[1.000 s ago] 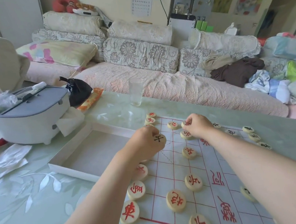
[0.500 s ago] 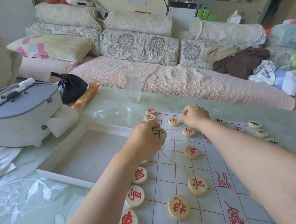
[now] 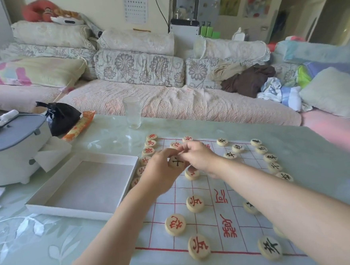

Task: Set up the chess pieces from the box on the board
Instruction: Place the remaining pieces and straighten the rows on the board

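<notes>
The paper chess board (image 3: 230, 169) with red lines lies on the glass-topped table. My left hand (image 3: 162, 172) holds up a round wooden piece with a black character (image 3: 177, 162) over the board's far left part. My right hand (image 3: 200, 157) has come against it, its curled fingertips at the piece's upper edge; whether they pinch it is unclear. Red-marked pieces (image 3: 194, 203) stand on the left half, black-marked pieces (image 3: 270, 157) along the right side. The white open box (image 3: 72, 214) sits left of the board.
A drinking glass (image 3: 132, 112) stands beyond the board. A grey-lidded white appliance (image 3: 11, 148), a black bag (image 3: 61, 117) and an orange packet (image 3: 78, 128) are at the far left. A sofa with cushions and clothes runs behind the table.
My right hand has left the board's far row and drawn back to meet my left hand at the black-marked piece. The view has tilted up slightly.
</notes>
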Available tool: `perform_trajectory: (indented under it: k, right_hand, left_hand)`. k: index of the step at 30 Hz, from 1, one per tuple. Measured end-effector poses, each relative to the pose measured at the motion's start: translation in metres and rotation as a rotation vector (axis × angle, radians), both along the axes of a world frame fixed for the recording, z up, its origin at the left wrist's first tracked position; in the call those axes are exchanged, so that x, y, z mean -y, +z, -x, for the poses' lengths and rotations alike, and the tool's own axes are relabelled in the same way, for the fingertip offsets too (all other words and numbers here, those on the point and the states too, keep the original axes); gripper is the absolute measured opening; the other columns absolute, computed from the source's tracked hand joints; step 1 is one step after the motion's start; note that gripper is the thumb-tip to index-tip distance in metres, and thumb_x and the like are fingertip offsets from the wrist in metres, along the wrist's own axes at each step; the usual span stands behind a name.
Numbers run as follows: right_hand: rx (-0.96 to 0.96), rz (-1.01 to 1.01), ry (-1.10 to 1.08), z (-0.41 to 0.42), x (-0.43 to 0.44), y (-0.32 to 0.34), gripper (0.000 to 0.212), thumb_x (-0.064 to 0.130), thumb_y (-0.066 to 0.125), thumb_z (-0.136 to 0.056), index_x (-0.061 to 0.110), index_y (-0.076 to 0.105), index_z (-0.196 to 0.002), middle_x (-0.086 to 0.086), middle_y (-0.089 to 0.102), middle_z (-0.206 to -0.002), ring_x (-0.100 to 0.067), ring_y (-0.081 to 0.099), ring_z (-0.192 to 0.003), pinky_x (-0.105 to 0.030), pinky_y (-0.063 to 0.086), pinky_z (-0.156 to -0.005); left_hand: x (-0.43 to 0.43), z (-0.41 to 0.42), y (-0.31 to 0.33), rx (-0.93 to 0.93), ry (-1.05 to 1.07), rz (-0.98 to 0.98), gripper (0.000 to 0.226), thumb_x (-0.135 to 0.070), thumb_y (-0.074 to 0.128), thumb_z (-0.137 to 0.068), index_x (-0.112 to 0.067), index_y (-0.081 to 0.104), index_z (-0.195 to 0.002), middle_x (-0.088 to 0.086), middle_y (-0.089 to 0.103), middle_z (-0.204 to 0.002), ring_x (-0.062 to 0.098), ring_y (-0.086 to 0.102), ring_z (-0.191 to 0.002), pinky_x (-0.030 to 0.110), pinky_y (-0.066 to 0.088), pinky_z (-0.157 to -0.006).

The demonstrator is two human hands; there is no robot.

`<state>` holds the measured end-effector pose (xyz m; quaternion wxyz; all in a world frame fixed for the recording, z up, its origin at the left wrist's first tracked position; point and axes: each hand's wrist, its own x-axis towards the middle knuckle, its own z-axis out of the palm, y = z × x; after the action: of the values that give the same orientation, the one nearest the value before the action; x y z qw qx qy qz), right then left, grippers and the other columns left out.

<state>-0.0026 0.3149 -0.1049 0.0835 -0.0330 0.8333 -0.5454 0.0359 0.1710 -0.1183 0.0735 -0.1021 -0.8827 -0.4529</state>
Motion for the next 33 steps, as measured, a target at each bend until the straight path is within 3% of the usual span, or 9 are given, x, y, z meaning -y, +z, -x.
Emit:
perform_trajectory:
  k: [2, 5, 13, 17, 19, 22, 26, 29, 33]
  right_hand:
    - [-0.014, 0.045, -0.041, -0.014, -0.012, -0.001, 0.015, 0.012, 0.067, -0.090, 0.015, 0.059, -0.103, -0.014, 0.067, -0.095, -0.021, 0.059, -0.070, -0.027, 0.045, -0.050]
    - [-0.017, 0.136, -0.091, -0.037, -0.029, -0.002, 0.014, 0.010, 0.065, -0.094, 0.014, 0.056, -0.104, -0.014, 0.067, -0.095, -0.019, 0.061, -0.064, -0.026, 0.048, -0.052]
    - [-0.130, 0.037, -0.139, -0.096, -0.071, 0.002, 0.009, 0.015, 0.072, -0.087, 0.021, 0.069, -0.093, 0.005, 0.072, -0.089, -0.006, 0.065, -0.067, -0.023, 0.052, -0.059]
    - [-0.142, -0.096, -0.033, -0.118, -0.102, 0.007, 0.026, 0.013, 0.078, -0.081, 0.027, 0.069, -0.101, -0.012, 0.076, -0.084, -0.012, 0.064, -0.065, -0.028, 0.053, -0.069]
    - [-0.162, -0.147, -0.028, -0.124, -0.117, 0.006, 0.029, 0.014, 0.080, -0.080, 0.027, 0.068, -0.103, -0.007, 0.075, -0.080, -0.011, 0.065, -0.064, -0.028, 0.052, -0.069]
    - [-0.187, -0.210, -0.055, -0.131, -0.143, 0.001, 0.024, 0.029, 0.082, -0.079, 0.030, 0.067, -0.098, 0.010, 0.066, -0.076, -0.002, 0.053, -0.055, -0.020, 0.042, -0.057]
    - [-0.229, -0.317, -0.196, -0.133, -0.186, -0.008, 0.030, 0.053, 0.077, -0.078, 0.032, 0.065, -0.096, 0.017, 0.066, -0.097, 0.005, 0.052, -0.068, -0.021, 0.039, -0.066]
    - [-0.220, -0.437, -0.354, -0.129, -0.222, -0.013, 0.023, 0.047, 0.074, -0.082, 0.032, 0.063, -0.096, 0.017, 0.064, -0.104, -0.007, 0.059, -0.092, -0.026, 0.043, -0.077]
    - [-0.137, -0.578, -0.495, -0.125, -0.255, -0.023, 0.019, 0.048, 0.070, -0.082, 0.035, 0.062, -0.094, 0.014, 0.066, -0.107, -0.015, 0.061, -0.098, -0.031, 0.049, -0.085]
  left_hand:
    - [-0.010, -0.008, 0.002, 0.022, 0.001, -0.076, 0.052, -0.033, 0.072, -0.081, -0.025, 0.053, -0.128, -0.010, 0.062, -0.112, 0.006, 0.063, -0.085, 0.015, 0.045, -0.059]
    - [-0.023, -0.022, 0.003, 0.148, 0.004, -0.246, 0.061, -0.030, 0.078, -0.076, -0.025, 0.050, -0.130, -0.014, 0.061, -0.109, 0.009, 0.065, -0.089, 0.023, 0.052, -0.064]
    - [-0.061, -0.049, 0.000, 0.252, -0.023, -0.323, 0.053, -0.031, 0.085, -0.067, -0.019, 0.062, -0.113, -0.003, 0.071, -0.096, 0.016, 0.069, -0.082, 0.042, 0.057, -0.074]
    - [-0.083, -0.056, -0.002, 0.252, -0.081, -0.342, 0.037, -0.014, 0.077, -0.078, -0.016, 0.066, -0.114, 0.000, 0.073, -0.094, 0.018, 0.069, -0.081, 0.034, 0.058, -0.077]
    - [-0.095, -0.060, -0.004, 0.251, -0.091, -0.329, 0.037, -0.012, 0.074, -0.080, -0.016, 0.067, -0.116, -0.001, 0.073, -0.095, 0.014, 0.067, -0.076, 0.031, 0.058, -0.076]
    - [-0.118, -0.066, -0.008, 0.231, -0.167, -0.224, 0.029, -0.016, 0.067, -0.085, -0.022, 0.068, -0.113, -0.010, 0.072, -0.095, 0.012, 0.066, -0.079, 0.038, 0.058, -0.081]
    - [-0.150, -0.069, -0.012, 0.161, -0.226, 0.064, 0.049, -0.023, 0.060, -0.091, -0.028, 0.046, -0.138, -0.009, 0.057, -0.128, 0.011, 0.058, -0.106, 0.022, 0.052, -0.076]
    - [-0.166, -0.063, -0.016, 0.034, -0.256, 0.407, 0.038, -0.029, 0.058, -0.092, -0.033, 0.054, -0.129, -0.006, 0.051, -0.132, 0.015, 0.048, -0.116, 0.032, 0.045, -0.094]
    - [-0.177, -0.059, -0.020, 0.090, -0.283, 0.485, 0.026, -0.034, 0.059, -0.090, -0.032, 0.063, -0.115, -0.007, 0.052, -0.122, 0.016, 0.050, -0.108, 0.036, 0.047, -0.093]
